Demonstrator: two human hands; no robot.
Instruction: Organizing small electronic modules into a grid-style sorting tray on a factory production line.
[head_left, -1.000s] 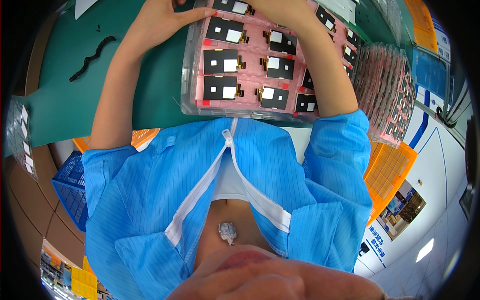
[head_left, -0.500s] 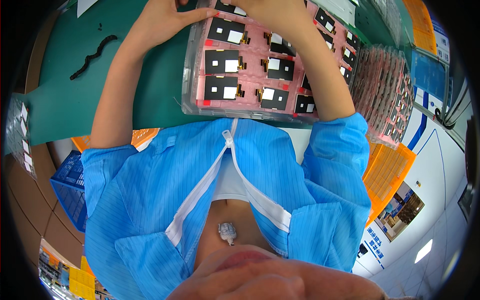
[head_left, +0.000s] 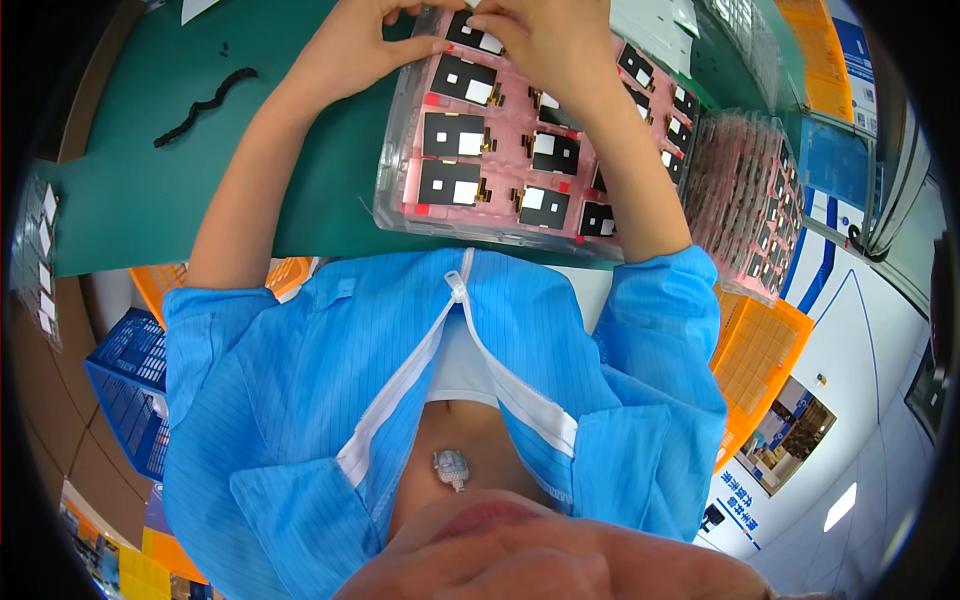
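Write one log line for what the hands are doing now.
left hand: on clear plastic tray edge | right hand: over small black square parts | green mat

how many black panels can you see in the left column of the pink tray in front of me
3 in the left column of the pink tray: nearest panel, middle panel, far panel. Further ones may be hidden under the left hand and right hand.

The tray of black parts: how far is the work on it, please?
Done: the near rows of the tray hold black parts in their pockets. In hand: left hand and right hand meet at the far row. Left: cannot tell; the far row is hidden.
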